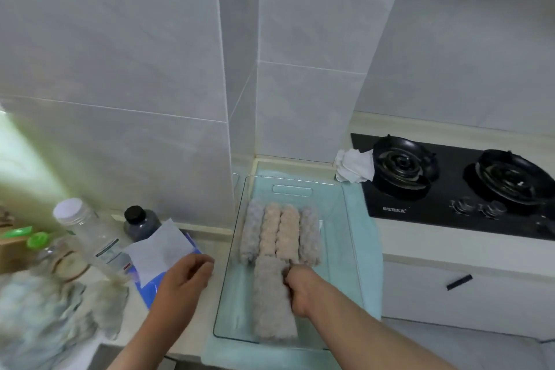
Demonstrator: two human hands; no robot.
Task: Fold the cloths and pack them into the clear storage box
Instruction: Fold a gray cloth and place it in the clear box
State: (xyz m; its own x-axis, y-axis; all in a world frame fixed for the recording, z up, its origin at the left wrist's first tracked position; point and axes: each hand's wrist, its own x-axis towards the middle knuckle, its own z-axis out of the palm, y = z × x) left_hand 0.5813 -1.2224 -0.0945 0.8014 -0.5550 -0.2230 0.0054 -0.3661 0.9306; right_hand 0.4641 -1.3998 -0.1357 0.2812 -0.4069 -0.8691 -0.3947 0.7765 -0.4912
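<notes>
The clear storage box [345, 249] stands on a pale green towel on the counter. Several rolled fluffy cloths [279, 234], grey and pinkish, lie side by side in its far half. A longer grey folded cloth [271, 300] lies lengthwise in the near half, and my right hand [298, 288] is inside the box gripping its right edge. My left hand [184, 276] hovers left of the box with fingers loosely curled, holding nothing. A blurred heap of loose cloths [45, 315] lies at the lower left.
A blue pack with white paper [159, 249] lies under my left hand. Clear bottles [87, 231] and a dark-capped jar [141, 222] stand at the left. A black gas hob [456, 183] with a crumpled white cloth [354, 167] is at the right. Tiled walls rise behind.
</notes>
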